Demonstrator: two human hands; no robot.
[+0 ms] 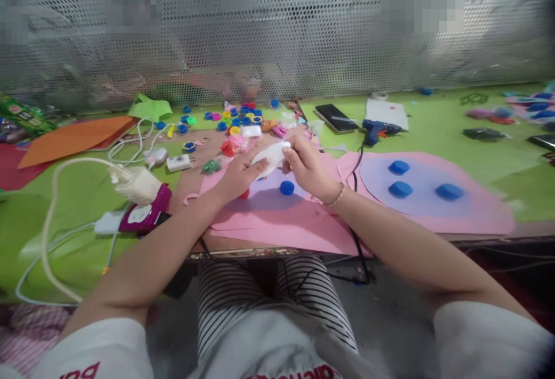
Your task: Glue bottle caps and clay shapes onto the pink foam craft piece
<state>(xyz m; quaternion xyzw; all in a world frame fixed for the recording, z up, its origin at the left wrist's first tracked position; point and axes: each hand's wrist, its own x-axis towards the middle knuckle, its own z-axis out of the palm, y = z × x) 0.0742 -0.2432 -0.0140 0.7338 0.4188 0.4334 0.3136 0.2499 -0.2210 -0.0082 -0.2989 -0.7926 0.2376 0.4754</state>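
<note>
A small white glossy object (273,156), perhaps a plastic packet, is held between both hands over the pink sheet (277,230). My left hand (243,174) is closed on its left end, thumb on top. The fingers of my right hand (304,165) pinch its right end. Below them lies a pale purple paper piece (269,201), partly hidden by my hands, with a blue bottle cap (287,188) on it. A bit of red shows beside my left hand. To the right, a second purple piece (422,178) on pink paper carries three blue caps (399,189).
Colourful caps (234,119) are scattered at the back centre. A phone (336,118) and a blue glue gun (376,130) with a black cable lie behind the right hand. A purple power strip (145,211), plugs and white cables are at the left, near orange paper (78,136).
</note>
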